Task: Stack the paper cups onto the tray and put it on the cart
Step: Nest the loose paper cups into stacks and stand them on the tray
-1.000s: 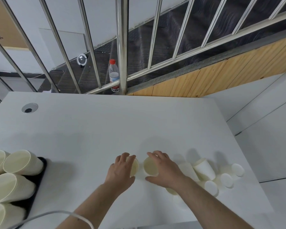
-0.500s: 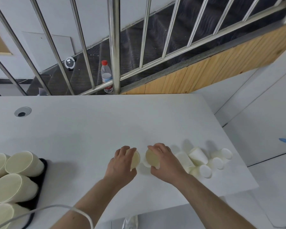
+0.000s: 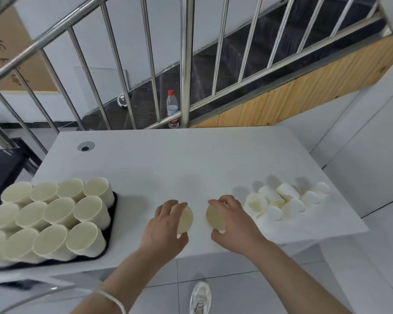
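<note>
Each hand gripped one cup near the table's [image 3: 191,159] front edge, left hand [image 3: 166,225] on a cup [image 3: 185,219] and right hand [image 3: 232,223] on another cup [image 3: 214,217], mouths facing each other, with the tray [image 3: 114,214] nearer the left hand, toward the table's left edge.

Cream paper cups [image 3: 55,214] fill a black tray [image 3: 114,214] on the white counter [image 3: 168,159]; the bottle [image 3: 173,109] beyond has a red cap.
</note>
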`<action>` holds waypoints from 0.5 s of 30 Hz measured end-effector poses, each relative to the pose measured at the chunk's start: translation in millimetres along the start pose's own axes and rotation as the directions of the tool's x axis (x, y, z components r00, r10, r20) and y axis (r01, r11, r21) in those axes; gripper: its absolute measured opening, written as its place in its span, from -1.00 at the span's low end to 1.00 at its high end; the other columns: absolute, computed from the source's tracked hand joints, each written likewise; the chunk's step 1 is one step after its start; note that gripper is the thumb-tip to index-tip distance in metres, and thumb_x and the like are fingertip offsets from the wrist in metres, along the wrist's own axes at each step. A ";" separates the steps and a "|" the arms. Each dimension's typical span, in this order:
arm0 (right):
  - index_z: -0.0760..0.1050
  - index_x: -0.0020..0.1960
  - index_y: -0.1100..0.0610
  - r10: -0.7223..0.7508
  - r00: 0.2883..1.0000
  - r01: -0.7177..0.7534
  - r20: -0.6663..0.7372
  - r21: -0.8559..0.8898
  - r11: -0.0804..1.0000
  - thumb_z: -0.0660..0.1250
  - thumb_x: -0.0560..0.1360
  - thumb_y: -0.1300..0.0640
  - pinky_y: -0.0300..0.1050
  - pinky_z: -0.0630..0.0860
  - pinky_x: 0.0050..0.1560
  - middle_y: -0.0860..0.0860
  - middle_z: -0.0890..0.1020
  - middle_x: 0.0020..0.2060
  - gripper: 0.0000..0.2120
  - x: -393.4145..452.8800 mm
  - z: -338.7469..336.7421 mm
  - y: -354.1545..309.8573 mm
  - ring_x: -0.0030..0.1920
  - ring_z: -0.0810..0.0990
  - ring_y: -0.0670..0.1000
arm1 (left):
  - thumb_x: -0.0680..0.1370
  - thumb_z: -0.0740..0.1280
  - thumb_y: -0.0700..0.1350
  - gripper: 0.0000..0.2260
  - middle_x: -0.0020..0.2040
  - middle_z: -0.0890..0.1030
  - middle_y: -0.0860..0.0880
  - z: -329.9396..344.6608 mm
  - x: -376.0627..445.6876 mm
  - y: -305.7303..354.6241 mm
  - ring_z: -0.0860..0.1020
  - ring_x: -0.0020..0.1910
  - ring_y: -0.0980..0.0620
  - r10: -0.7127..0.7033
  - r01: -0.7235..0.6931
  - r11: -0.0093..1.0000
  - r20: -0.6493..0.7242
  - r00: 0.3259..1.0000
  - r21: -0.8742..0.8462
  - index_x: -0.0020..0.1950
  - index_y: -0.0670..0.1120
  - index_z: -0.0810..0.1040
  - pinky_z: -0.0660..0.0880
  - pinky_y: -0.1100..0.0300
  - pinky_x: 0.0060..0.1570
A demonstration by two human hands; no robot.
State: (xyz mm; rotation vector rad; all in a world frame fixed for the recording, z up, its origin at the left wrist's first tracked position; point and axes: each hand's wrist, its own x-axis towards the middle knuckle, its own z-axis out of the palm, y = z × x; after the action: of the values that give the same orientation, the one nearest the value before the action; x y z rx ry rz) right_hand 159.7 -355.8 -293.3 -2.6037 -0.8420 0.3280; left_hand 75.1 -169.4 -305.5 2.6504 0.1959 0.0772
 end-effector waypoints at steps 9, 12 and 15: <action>0.21 0.47 -0.03 -0.111 0.994 0.111 -0.001 0.041 0.993 0.29 0.43 0.07 -0.11 0.52 0.08 -0.09 0.23 0.30 -0.37 -20.1 18.5 -95.8 0.32 0.26 -0.05 | 0.40 0.41 -0.10 -0.38 0.37 0.34 0.07 -52.1 -82.1 -59.0 0.35 0.32 0.00 -0.030 0.021 0.998 -0.160 0.987 -0.057 0.44 0.01 0.32 0.40 0.21 0.13; 0.21 0.47 -0.03 -0.155 0.988 0.155 0.003 0.021 0.988 0.29 0.44 0.07 -0.10 0.51 0.10 -0.09 0.22 0.31 -0.37 -12.2 27.7 -126.3 0.33 0.25 -0.04 | 0.39 0.42 -0.09 -0.39 0.36 0.35 0.09 -70.0 -91.7 -79.6 0.35 0.31 0.00 -0.058 0.044 0.996 -0.204 0.977 -0.076 0.42 0.02 0.33 0.39 0.21 0.12; 0.22 0.46 -0.02 -0.209 0.978 0.209 0.007 0.004 0.978 0.29 0.44 0.07 -0.11 0.50 0.09 -0.09 0.22 0.33 -0.39 2.5 41.6 -165.4 0.34 0.25 -0.03 | 0.40 0.42 -0.09 -0.38 0.36 0.33 0.11 -91.5 -99.9 -110.4 0.33 0.32 0.02 -0.087 0.068 0.994 -0.244 0.966 -0.087 0.43 0.03 0.32 0.35 0.24 0.13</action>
State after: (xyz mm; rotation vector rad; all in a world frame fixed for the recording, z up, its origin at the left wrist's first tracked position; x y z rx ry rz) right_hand 63.4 -218.9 -260.6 -2.4831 -1.1050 0.2795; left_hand -45.6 -46.0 -278.1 2.5461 0.3710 0.3833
